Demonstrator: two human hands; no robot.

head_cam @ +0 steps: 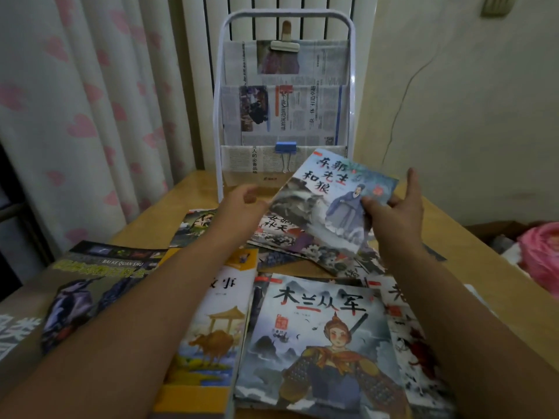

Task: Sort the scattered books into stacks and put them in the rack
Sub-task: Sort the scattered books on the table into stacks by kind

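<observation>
My right hand [396, 210] pinches the right edge of a thin picture book [326, 204] showing a blue-robed figure, held tilted above the table with the index finger sticking up. My left hand [242, 204] is at the book's left edge, fingers loosely curled; whether it touches the book I cannot tell. Several more books lie scattered on the wooden table [193, 189]: a warrior cover [317, 343] in front, a yellow-edged ox cover [211, 337], a dark bird book [90, 285]. The white rack [284, 95] stands at the table's back.
The rack's pockets are lined with newspaper, held by a blue binder clip [286, 148] and a beige clip [284, 45]. A heart-patterned curtain [75, 116] hangs at the left. A pink bundle [541, 252] lies off the table's right edge.
</observation>
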